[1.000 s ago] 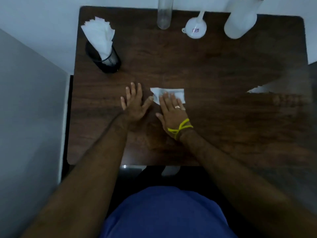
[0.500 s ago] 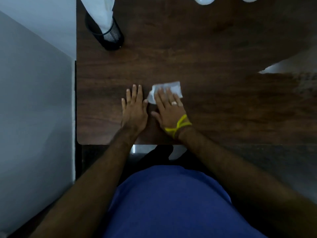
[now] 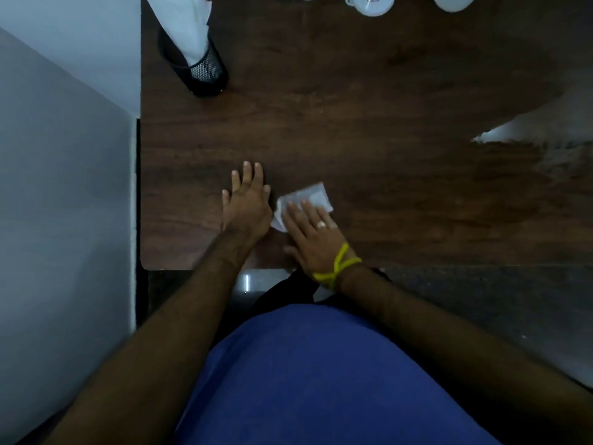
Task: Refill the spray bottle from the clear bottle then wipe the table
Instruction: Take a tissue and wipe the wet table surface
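Pressing white tissue [image 3: 307, 200] under right hand [image 3: 313, 237], left hand [image 3: 246, 207] flat on table [image 3: 385, 130]

A small blue mark is showing on the white funnel [image 3: 372, 3] at the counter's [image 3: 353, 101] far edge, too blurred to read; no other text is showing.

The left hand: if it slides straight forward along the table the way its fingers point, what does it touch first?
Probably nothing soon: ahead of the left hand lies bare table. The black mesh holder stands left of that line, though the wide lens makes this uncertain.
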